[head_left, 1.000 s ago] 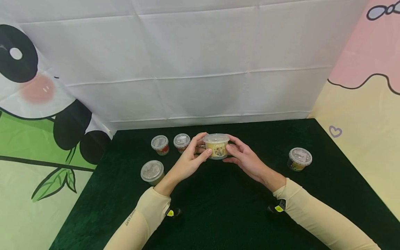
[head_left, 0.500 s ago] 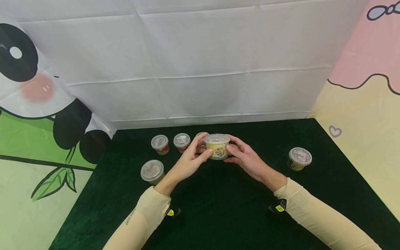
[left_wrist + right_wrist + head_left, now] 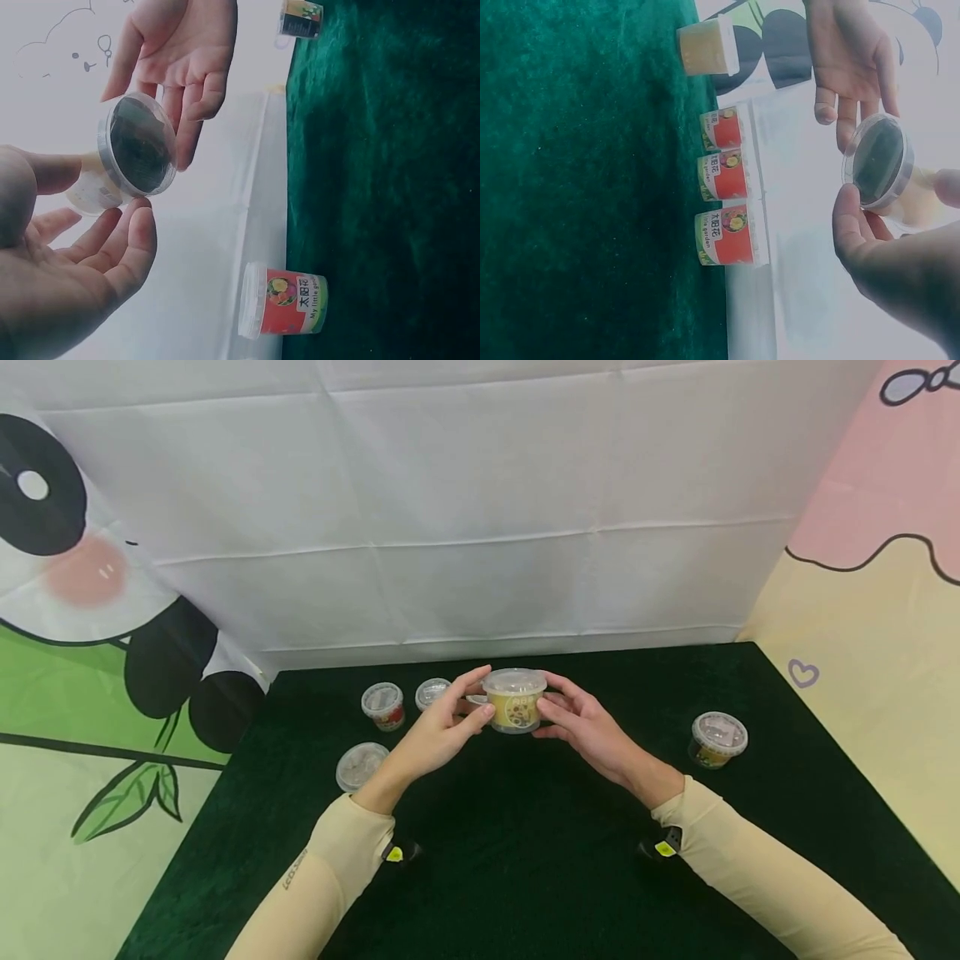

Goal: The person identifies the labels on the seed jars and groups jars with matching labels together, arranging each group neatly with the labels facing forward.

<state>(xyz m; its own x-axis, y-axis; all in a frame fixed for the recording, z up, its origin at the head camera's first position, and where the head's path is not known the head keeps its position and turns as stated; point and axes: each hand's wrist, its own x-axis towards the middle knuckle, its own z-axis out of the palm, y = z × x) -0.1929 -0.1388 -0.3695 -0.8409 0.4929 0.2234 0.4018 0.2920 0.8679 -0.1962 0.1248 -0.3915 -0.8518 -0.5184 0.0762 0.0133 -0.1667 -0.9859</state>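
Note:
A round plastic tub (image 3: 515,703) with a yellow label and a clear lid is in the air above the table, level between both hands. My left hand (image 3: 435,731) holds its left side, thumb toward me and fingers behind. On the opposite side my right hand (image 3: 600,739) grips it the same way. Both wrist views show a flat, dark, see-through round end of the tub (image 3: 105,176). Behind my left hand sit cups with red labels (image 3: 727,236); in the head view the hand partly hides them.
A dark green cloth (image 3: 525,843) covers the table. A larger lidded tub (image 3: 362,766) stands left, partly behind my left wrist. Another lidded tub (image 3: 718,739) with a dark label stands right. A white sheet (image 3: 480,585) hangs along the back edge.
Both hands have raised the tub a little and shifted it slightly left in the last half second. The left forearm now covers more of the larger tub. The standing cups have stayed put.

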